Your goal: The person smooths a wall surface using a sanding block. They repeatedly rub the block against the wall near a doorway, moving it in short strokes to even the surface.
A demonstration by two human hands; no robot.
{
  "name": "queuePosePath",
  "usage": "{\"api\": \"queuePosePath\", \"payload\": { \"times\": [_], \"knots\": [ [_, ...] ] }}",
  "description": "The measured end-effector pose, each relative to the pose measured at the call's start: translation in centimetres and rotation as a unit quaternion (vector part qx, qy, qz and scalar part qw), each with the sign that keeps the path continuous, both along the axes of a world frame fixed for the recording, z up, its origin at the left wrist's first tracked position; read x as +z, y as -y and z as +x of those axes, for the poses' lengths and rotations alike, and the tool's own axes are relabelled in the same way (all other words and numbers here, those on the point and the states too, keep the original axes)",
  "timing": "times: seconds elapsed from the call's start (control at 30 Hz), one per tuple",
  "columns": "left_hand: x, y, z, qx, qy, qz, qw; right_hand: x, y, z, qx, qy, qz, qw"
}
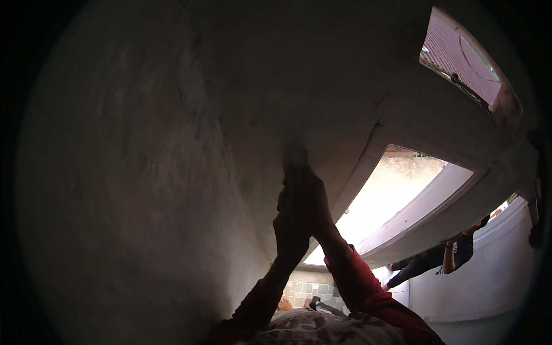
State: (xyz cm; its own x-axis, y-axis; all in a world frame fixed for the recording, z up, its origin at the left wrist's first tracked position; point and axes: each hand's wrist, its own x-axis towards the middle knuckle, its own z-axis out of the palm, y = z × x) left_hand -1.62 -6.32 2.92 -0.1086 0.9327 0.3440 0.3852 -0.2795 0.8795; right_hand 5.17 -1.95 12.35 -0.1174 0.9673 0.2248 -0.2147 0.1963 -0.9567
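The left hand [291,237] and right hand [311,200] meet, seemingly bracing each other; shadowed fingers look curled, any hold impossible to tell. A bright opening [376,187] lies rightward.

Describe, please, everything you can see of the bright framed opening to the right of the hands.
The bright opening is a long, slanting, four-sided gap, washed out by glare, with a tan patch at its upper end. A pale frame borders it, its material unclear. It lies right of the right hand in the picture; the right forearm crosses in front of its lower end, but contact cannot be told.
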Motion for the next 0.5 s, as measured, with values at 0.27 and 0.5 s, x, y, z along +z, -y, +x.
{"api": "queuePosePath", "payload": {
  "times": [0.27, 0.5],
  "knots": [
    [-1.1, 0.3, -0.8, 0.009, 0.016, 0.076, 0.997, -0.6, 0.1, -0.3, -0.007, 0.040, 0.043, 0.998],
    [-0.3, 0.8, -0.6, 0.043, -0.031, 0.103, 0.993, -0.4, 0.7, -0.7, -0.018, 0.043, -0.086, 0.995]
  ]
}}
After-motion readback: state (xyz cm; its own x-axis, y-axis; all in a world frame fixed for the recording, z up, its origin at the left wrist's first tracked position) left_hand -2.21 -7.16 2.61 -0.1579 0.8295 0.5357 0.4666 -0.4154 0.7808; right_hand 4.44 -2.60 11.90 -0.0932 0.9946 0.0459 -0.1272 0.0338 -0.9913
